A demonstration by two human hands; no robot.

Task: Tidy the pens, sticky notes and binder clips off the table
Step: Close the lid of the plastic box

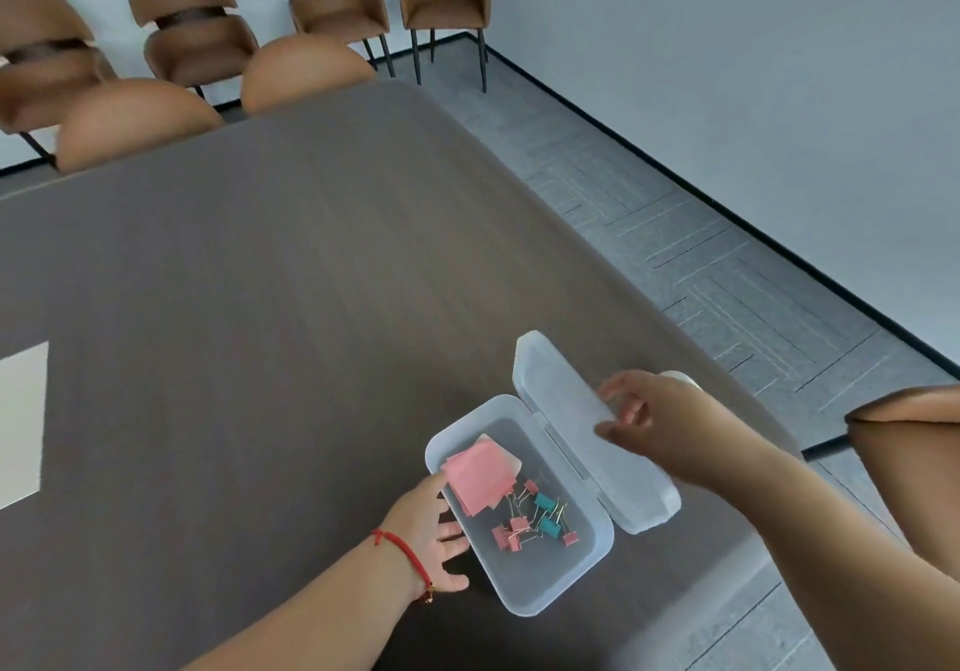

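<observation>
While the left hand (428, 527) rests on the table (260, 307), fingers straight and spread against the clear box (545, 603) wall, pink sticky notes (480, 478) and binder clips (540, 520) lie inside. Lid (561, 400) hinged open rightward; right hand (662, 429) fingers curled, pinching its edge.

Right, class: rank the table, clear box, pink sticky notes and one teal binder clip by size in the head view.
1. table
2. clear box
3. pink sticky notes
4. teal binder clip
Last three sit together; ranking is safe.
</observation>
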